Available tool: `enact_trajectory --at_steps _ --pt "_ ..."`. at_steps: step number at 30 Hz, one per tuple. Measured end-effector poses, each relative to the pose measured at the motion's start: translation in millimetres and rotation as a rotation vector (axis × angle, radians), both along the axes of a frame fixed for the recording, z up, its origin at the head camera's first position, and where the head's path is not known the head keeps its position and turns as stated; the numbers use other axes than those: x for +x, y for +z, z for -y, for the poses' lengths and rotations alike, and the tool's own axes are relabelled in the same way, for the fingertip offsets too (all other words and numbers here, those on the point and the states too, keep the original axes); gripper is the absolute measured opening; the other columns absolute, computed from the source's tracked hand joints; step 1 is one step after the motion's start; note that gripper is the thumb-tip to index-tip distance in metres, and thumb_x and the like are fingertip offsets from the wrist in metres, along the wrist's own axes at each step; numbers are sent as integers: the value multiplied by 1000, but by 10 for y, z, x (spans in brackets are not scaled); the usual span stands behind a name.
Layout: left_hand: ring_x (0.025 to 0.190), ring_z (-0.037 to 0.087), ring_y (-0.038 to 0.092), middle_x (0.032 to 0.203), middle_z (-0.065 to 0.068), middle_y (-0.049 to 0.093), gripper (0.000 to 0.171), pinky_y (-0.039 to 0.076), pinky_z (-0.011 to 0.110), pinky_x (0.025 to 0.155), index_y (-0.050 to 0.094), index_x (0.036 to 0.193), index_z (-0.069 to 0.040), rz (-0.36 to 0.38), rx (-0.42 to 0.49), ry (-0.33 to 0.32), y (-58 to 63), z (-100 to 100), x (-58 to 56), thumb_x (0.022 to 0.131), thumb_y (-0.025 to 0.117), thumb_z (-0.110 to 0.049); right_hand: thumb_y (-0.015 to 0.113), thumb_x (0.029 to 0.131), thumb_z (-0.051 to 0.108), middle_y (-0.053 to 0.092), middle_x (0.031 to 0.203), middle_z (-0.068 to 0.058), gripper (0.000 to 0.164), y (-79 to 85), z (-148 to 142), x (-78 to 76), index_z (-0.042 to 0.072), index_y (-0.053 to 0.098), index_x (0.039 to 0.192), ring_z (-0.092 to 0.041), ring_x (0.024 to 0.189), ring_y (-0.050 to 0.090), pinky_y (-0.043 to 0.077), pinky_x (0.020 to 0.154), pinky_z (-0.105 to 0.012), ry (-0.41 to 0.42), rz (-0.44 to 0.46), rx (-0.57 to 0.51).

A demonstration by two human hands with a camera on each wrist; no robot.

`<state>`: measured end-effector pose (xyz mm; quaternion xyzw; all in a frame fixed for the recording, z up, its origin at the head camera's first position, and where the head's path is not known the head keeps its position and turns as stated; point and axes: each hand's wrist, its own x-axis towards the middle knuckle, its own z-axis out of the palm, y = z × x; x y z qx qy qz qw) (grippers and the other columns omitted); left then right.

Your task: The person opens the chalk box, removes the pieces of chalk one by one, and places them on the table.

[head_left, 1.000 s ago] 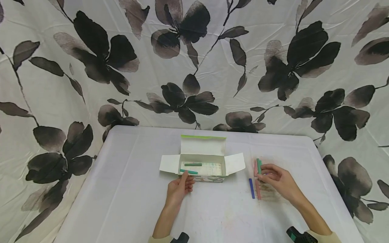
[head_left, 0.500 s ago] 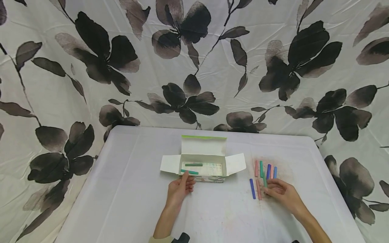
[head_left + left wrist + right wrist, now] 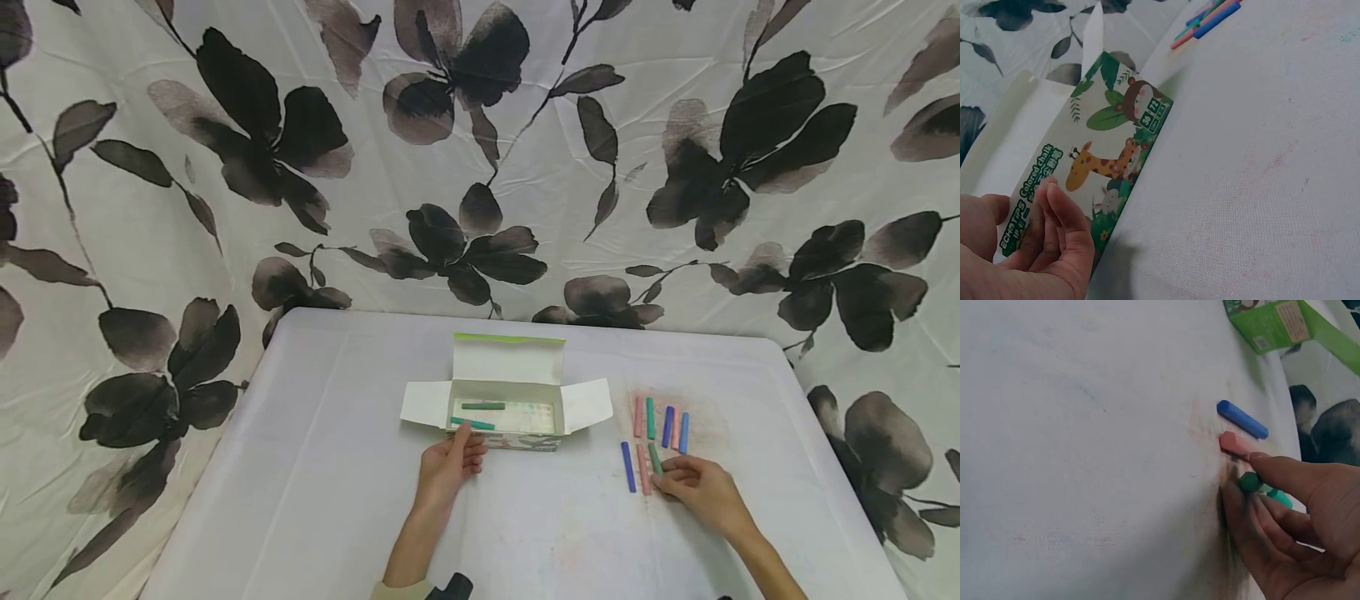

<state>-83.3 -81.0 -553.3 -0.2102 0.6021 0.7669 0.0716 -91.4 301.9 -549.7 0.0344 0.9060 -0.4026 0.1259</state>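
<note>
My left hand [image 3: 446, 471] grips the front wall of an open chalk box [image 3: 517, 442], thumb over its top edge and fingers against the printed outside. Two chalk sticks lie in the box: a dark green chalk [image 3: 483, 407] at the back and a teal chalk [image 3: 474, 424] along the front. To the right, my right hand [image 3: 705, 492] pinches the near end of a green chalk [image 3: 655, 457]; the right wrist view shows its end between thumb and fingers. Just left of it lie a pink chalk [image 3: 643, 471] and a blue chalk [image 3: 628, 468], roughly parallel.
Behind the right hand is a row of several chalks, among them a teal green chalk [image 3: 650, 418], a dark blue chalk [image 3: 667, 427] and a light blue chalk [image 3: 684, 433]. Chalk dust marks the white tablecloth [image 3: 570, 533]. A floral curtain [image 3: 555, 175] hangs behind the table.
My right hand has brought the green chalk nearer to me, from over the back row down beside the front pink chalk. The left hand stays on the box.
</note>
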Motion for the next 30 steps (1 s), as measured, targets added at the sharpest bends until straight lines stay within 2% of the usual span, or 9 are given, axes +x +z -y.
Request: enact_trajectory --at_steps 4,7,13,22,30 --pt "77 10 61 99 15 73 54 56 20 69 67 114 14 0 -3 0 1 -8 2 107 57 -39 81 90 19 72 85 -5 30 23 47 -25 -7 70 102 -18 77 69 55 63 -25 34 -64 99" --pt "77 10 61 97 14 73 55 57 20 69 67 113 14 5 3 3 -5 -14 1 107 57 -39 80 90 16 71 81 -4 25 44 74 -30 -6 70 98 -17 75 68 53 62 -25 40 -73 119" --pt "76 10 61 95 12 74 53 56 20 68 68 112 14 3 9 1 -13 -19 -1 107 57 -39 76 95 17 70 85 -5 22 120 104 -48 -4 70 100 -18 77 67 53 61 -25 50 -89 87" --pt "76 10 61 94 11 74 53 56 20 68 67 112 14 2 7 -4 -25 -3 -10 107 57 -38 70 100 18 73 92 -7 20 315 161 -185 -1 71 106 -23 86 71 55 71 -27 51 -243 61" --pt "76 10 61 94 10 73 53 56 21 69 67 113 14 4 4 -6 -19 3 -16 107 57 -38 69 101 19 73 96 -10 23 570 296 -357 -3 71 110 -29 91 71 56 75 -25 48 -350 37"
